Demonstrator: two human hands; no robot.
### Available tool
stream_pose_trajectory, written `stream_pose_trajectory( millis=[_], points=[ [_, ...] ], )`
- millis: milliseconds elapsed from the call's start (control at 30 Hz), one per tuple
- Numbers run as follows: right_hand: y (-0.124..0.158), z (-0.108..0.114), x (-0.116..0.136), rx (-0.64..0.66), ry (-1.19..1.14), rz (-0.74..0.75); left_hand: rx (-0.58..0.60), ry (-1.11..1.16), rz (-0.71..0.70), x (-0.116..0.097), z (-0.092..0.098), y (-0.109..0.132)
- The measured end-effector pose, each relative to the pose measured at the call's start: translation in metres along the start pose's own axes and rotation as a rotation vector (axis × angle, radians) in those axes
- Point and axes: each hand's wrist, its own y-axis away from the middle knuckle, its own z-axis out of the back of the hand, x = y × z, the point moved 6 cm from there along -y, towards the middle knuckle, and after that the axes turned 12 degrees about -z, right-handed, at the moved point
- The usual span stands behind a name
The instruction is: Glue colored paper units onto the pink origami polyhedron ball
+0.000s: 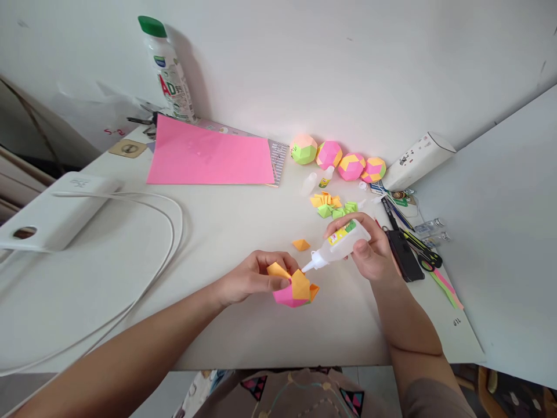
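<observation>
In my left hand (256,277) is a partly built folded-paper ball (291,297), pink below with orange pieces standing up around its open top. My right hand (369,249) grips a clear glue bottle (342,241) with a yellow and green label, tilted down to the left. The bottle's nozzle tip meets or nearly touches an orange piece at the ball's rim. Just beyond the ball lies one loose orange folded piece (300,245). Farther back are small heaps of orange folded pieces (326,200) and green folded pieces (338,212).
Several finished paper balls (329,155) line the wall. Pink paper sheets (213,157) lie at the back left, before a green-capped bottle (169,75). A white power strip (65,203) with its cable is at left. On the right are a phone (404,255), scissors (429,261) and a white tube (418,162).
</observation>
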Motion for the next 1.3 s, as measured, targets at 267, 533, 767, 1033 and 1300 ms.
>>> stream_pose_trajectory(
  millis=[267,533,767,1033,1300],
  points=[
    [0.005,-0.01,0.005,0.012,0.123,0.075,-0.009,-0.014,-0.023,0.0,0.0,-0.001],
    [0.009,-0.012,0.01,0.006,0.211,0.172,-0.033,-0.033,-0.007,0.001,0.002,0.001],
    [0.009,-0.014,0.01,-0.006,0.238,0.172,-0.024,-0.034,-0.023,0.0,0.001,-0.001],
    [0.011,-0.016,0.01,-0.011,0.24,0.167,-0.038,-0.031,-0.025,0.001,0.002,-0.001],
    [0.011,-0.016,0.014,0.001,0.272,0.162,-0.038,-0.04,-0.003,0.003,0.002,0.001]
  ],
)
